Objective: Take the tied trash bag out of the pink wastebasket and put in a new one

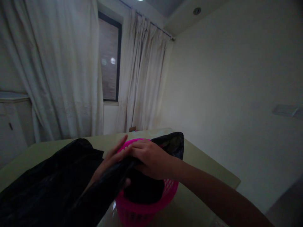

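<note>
The black plastic bag lies across the near left part of the table, its long axis running from the lower left corner of the view up and to the right, where its far end drapes over the pink basket; part of it sits inside the basket as a dark lining, and a flap of it stands up behind the far rim at the right; both hands meet on the bag right at the basket's near-left rim, so the bag's bulk lies to the left of the grip and the basket lies under and to the right of it. The right hand reaches in from the lower right, palm down, fingers curled over a gathered fold of the bag at the rim, clenched on it as far as can be seen; the left hand is partly buried under the same fold, fingers stretched toward the rim and touching the bag, but whether it is grasping or just pressing cannot be told. The right hand is the nearer 1 to the basket's opening. Beyond the table hang pale curtains around a dark window; a bare wall stands at the right. Nothing else lies on the table near the hands.
</note>
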`<state>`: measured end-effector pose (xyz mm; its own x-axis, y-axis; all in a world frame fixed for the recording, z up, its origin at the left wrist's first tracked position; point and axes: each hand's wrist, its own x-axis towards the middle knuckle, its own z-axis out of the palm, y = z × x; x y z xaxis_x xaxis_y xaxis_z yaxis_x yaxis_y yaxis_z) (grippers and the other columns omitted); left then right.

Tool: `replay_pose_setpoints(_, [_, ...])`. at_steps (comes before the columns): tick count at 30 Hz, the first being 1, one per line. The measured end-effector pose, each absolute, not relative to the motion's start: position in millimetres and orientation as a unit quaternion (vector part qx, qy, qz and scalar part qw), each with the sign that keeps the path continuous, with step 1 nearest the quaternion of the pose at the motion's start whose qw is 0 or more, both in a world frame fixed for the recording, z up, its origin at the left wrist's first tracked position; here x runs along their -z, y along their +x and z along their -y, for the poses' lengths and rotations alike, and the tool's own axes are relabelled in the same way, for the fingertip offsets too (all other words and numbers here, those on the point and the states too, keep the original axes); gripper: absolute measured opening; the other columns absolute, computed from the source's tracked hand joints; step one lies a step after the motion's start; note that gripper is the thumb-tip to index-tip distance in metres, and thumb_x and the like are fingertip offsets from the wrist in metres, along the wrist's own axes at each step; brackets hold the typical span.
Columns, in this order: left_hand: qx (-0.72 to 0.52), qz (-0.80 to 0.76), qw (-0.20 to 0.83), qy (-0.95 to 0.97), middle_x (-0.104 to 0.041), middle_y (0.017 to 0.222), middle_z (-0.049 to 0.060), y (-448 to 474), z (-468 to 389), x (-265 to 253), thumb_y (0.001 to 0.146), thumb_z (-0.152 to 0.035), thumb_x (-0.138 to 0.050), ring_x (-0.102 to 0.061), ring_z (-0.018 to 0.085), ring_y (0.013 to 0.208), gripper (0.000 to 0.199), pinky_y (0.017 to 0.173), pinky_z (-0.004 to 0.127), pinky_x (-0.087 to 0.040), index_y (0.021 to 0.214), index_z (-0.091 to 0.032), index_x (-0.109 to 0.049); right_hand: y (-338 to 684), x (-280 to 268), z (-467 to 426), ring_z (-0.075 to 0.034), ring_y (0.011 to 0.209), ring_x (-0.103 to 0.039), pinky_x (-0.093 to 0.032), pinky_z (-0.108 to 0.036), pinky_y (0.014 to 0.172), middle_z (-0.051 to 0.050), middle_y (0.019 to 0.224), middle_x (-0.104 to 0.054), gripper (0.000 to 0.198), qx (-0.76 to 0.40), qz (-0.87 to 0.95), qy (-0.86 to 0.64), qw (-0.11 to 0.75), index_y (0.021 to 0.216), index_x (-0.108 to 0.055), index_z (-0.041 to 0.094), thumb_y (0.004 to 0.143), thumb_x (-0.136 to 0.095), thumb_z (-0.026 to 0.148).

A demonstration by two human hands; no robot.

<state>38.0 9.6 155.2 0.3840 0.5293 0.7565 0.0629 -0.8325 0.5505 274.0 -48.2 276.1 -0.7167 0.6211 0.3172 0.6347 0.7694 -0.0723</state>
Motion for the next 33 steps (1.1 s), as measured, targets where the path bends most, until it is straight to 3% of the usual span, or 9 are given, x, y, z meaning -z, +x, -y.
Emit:
replay_pose_setpoints(2, [-0.555, -0.172, 0.333, 0.742, -0.065, 0.162, 0.008, 43, -2, -156, 0.102, -0.052, -0.072, -0.063, 0.033, 0.148, 0.034, 0.124, 0.044, -0.053, 0.129, -0.032, -0.08, 290, -276, 47, -0.028, 0.116, -0.067, -0.05, -0.047, 0.109, -0.015, 0.128, -0.074, 0.029, 0.066, 0.933, -0.339, 0.105, 0.126, -0.068, 0.015, 0.101, -0.073, 0.03])
replay_pose_setpoints(4, [-0.614, -0.159, 0.464, 0.619, -0.084, 0.12, 0.007, 41, 7, -164, 0.108, -0.05, -0.065, -0.077, 0.027, 0.126, 0.027, 0.117, 0.043, -0.059, 0.101, -0.028, -0.078, 317, -282, 45, -0.029, 0.111, -0.067, -0.05, -0.047, 0.104, -0.014, 0.121, -0.076, 0.03, 0.092, 0.916, -0.385, 0.061, 0.121, -0.07, 0.016, 0.094, -0.078, 0.026])
replay_pose_setpoints(8, [-0.653, -0.132, 0.571, 0.479, -0.053, 0.059, -0.006, 39, 16, -188, 0.104, -0.05, -0.069, -0.065, 0.016, 0.063, 0.033, 0.091, 0.038, -0.069, 0.082, -0.027, -0.061, 374, -308, 44, -0.026, 0.096, -0.066, -0.048, -0.04, 0.09, -0.011, 0.1, -0.076, 0.016, 0.114, 0.836, -0.535, 0.042, 0.096, -0.072, 0.016, 0.082, -0.075, 0.008])
replay_pose_setpoints(12, [-0.624, -0.311, 0.37, 0.613, -0.066, 0.07, -0.003, 51, 22, -193, 0.093, -0.053, -0.081, -0.066, 0.018, 0.066, 0.03, 0.065, 0.028, -0.062, 0.085, -0.027, -0.068, 389, -326, 53, -0.019, 0.083, -0.066, -0.05, -0.033, 0.081, -0.003, 0.089, -0.073, 0.013, -0.066, 0.82, -0.533, 0.197, 0.099, -0.073, 0.02, 0.087, -0.074, 0.018])
replay_pose_setpoints(16, [-0.599, -0.373, 0.262, 0.658, -0.074, 0.077, -0.001, 58, 25, -186, 0.093, -0.06, -0.076, -0.07, 0.019, 0.065, 0.034, 0.053, 0.026, -0.055, 0.097, -0.026, -0.074, 384, -311, 49, -0.025, 0.126, -0.069, -0.057, -0.041, 0.105, -0.009, 0.147, -0.068, 0.102, -0.293, 0.785, -0.355, 0.414, 0.161, -0.047, 0.034, 0.073, -0.098, 0.047])
replay_pose_setpoints(19, [-0.605, -0.399, 0.272, 0.633, -0.074, 0.072, -0.001, 57, 22, -185, 0.096, -0.065, -0.07, -0.072, 0.019, 0.064, 0.04, 0.058, 0.026, -0.058, 0.1, -0.025, -0.072, 384, -286, 39, -0.031, 0.146, -0.059, -0.048, -0.049, 0.122, -0.014, 0.158, -0.062, 0.13, -0.338, 0.788, -0.342, 0.385, 0.164, -0.047, 0.031, 0.051, -0.11, 0.043])
replay_pose_setpoints(23, [-0.606, -0.371, 0.284, 0.644, -0.07, 0.068, -0.004, 57, 22, -186, 0.097, -0.06, -0.072, -0.068, 0.017, 0.059, 0.035, 0.056, 0.024, -0.056, 0.102, -0.025, -0.069, 363, -261, 36, -0.033, 0.125, -0.072, -0.053, -0.053, 0.119, -0.009, 0.127, -0.08, 0.089, -0.435, 0.766, -0.373, 0.292, 0.131, -0.075, 0.023, 0.052, -0.11, 0.042])
replay_pose_setpoints(27, [-0.581, -0.325, 0.266, 0.697, -0.069, 0.072, -0.005, 61, 28, -181, 0.088, -0.05, -0.085, -0.064, 0.015, 0.059, 0.032, 0.053, 0.023, -0.05, 0.101, -0.026, -0.069, 311, -251, 35, -0.025, 0.103, -0.075, -0.057, -0.047, 0.11, -0.001, 0.105, -0.081, 0.068, -0.483, 0.675, -0.368, 0.419, 0.118, -0.079, 0.023, 0.059, -0.108, 0.041])
replay_pose_setpoints(33, [-0.604, -0.278, 0.342, 0.664, -0.075, 0.118, 0.007, 58, 33, -166, 0.077, -0.086, -0.08, -0.076, 0.027, 0.096, 0.09, 0.079, 0.034, -0.065, 0.144, -0.03, -0.058, 249, -237, 16, -0.02, 0.087, -0.073, -0.061, -0.036, 0.088, -0.001, 0.099, -0.079, 0.057, -0.575, 0.453, -0.367, 0.574, 0.111, -0.074, 0.022, 0.067, -0.101, 0.046])
